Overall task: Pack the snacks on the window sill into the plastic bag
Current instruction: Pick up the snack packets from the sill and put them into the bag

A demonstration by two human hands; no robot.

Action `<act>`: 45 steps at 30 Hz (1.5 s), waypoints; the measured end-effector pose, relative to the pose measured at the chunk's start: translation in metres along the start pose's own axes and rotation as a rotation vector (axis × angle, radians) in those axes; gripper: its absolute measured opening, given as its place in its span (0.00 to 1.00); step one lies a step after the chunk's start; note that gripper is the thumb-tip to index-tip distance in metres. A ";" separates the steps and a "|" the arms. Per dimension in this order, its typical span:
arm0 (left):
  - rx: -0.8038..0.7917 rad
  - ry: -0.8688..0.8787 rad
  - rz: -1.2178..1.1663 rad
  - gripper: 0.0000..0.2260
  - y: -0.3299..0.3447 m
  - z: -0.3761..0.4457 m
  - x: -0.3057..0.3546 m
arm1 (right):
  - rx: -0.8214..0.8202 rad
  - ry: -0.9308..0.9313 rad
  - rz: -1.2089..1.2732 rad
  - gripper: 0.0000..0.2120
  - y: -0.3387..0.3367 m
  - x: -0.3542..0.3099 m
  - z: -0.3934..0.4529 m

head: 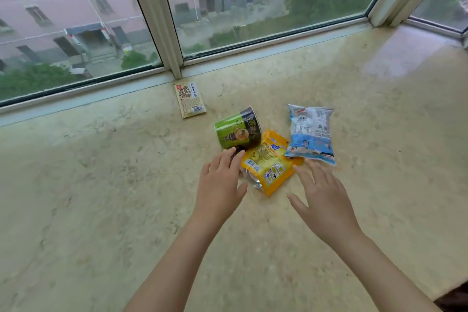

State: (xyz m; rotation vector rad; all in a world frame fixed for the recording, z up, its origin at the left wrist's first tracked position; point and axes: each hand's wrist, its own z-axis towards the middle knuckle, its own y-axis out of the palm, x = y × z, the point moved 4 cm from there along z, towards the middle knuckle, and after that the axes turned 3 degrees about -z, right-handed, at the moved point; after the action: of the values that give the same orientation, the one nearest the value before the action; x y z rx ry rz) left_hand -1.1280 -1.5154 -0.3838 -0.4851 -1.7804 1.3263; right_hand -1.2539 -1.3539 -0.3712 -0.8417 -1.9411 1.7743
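Reaching over mottled beige stone window sill (101,185), both hands bare. Left hand (219,185): fingers straight, apart, tips at base of green paper cup (238,132) lying on side; cannot tell if touching. Right hand (321,200): fingers spread, holding nothing, just beside glossy orange packet (268,162). Crinkly blue-white pouch (310,132) overlaps orange packet's far corner. Flat tan sachet (190,100) well apart, near window frame (162,23). Print too small to read.
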 end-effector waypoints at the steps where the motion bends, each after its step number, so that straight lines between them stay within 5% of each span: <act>1: 0.006 -0.003 -0.003 0.30 0.006 0.009 -0.005 | -0.004 0.002 0.005 0.28 0.010 0.001 0.006; 11: 0.033 0.032 0.117 0.42 0.041 0.121 -0.035 | -0.104 0.192 0.103 0.29 0.079 0.014 0.045; 17: -0.065 -0.013 0.186 0.47 0.055 0.147 -0.051 | -0.036 0.766 0.958 0.40 0.113 0.017 0.058; 23: -0.031 -0.170 0.090 0.45 0.047 0.137 -0.069 | -0.006 1.040 1.505 0.40 0.129 0.013 0.072; 30: -0.050 -0.388 -0.290 0.47 0.047 0.100 -0.105 | -0.085 0.910 1.757 0.25 0.125 0.000 0.073; 38: 0.072 -0.579 -0.894 0.45 0.046 0.039 -0.127 | -0.046 0.735 1.730 0.22 0.109 -0.016 0.059; 45: 0.254 -0.567 -1.127 0.47 0.004 -0.006 -0.110 | -0.122 0.609 1.735 0.22 0.074 -0.044 0.037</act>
State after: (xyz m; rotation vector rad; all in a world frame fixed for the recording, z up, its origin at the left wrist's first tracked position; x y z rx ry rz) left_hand -1.0607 -1.5900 -0.4300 1.0098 -1.7773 0.8349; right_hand -1.2313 -1.4090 -0.4440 -3.1463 -0.6352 1.4687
